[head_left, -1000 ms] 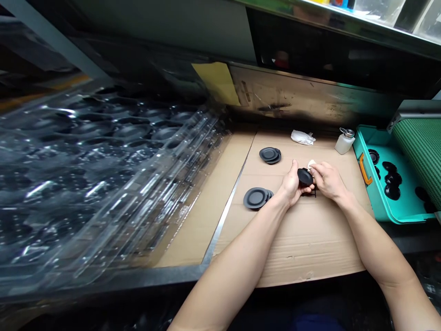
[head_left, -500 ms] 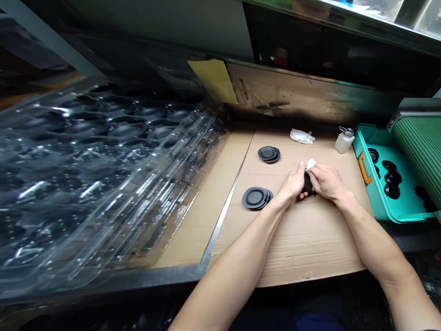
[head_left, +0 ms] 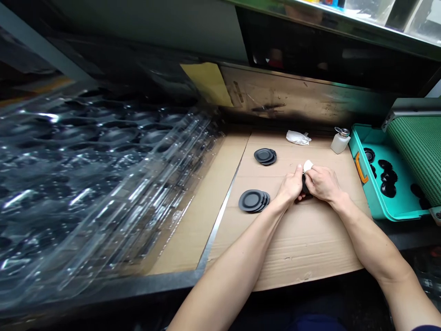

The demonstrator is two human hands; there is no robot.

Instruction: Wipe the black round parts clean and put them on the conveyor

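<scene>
Above the cardboard sheet [head_left: 303,243] my left hand [head_left: 291,185] is closed on a black part [head_left: 305,185], which my fingers largely cover. My right hand [head_left: 323,182] is closed on a small white cloth [head_left: 308,165], pressed against that part. Left of my hands lie two small piles of flat black discs: the nearer pile of discs [head_left: 251,201] close to my left forearm, the farther pile of discs [head_left: 264,156] beyond it. A crumpled white cloth [head_left: 298,137] lies past my hands.
Stacked clear plastic trays [head_left: 113,202] fill the left side. At the right stands a turquoise bin [head_left: 396,212] with an orange handle and several black parts inside, beside a green conveyor belt [head_left: 418,138]. A white pump bottle [head_left: 340,141] stands at the back near the bin.
The view has shifted slightly, so everything on the table appears a little further left. Both hands stay together on the black part, its visible portion now narrower.
</scene>
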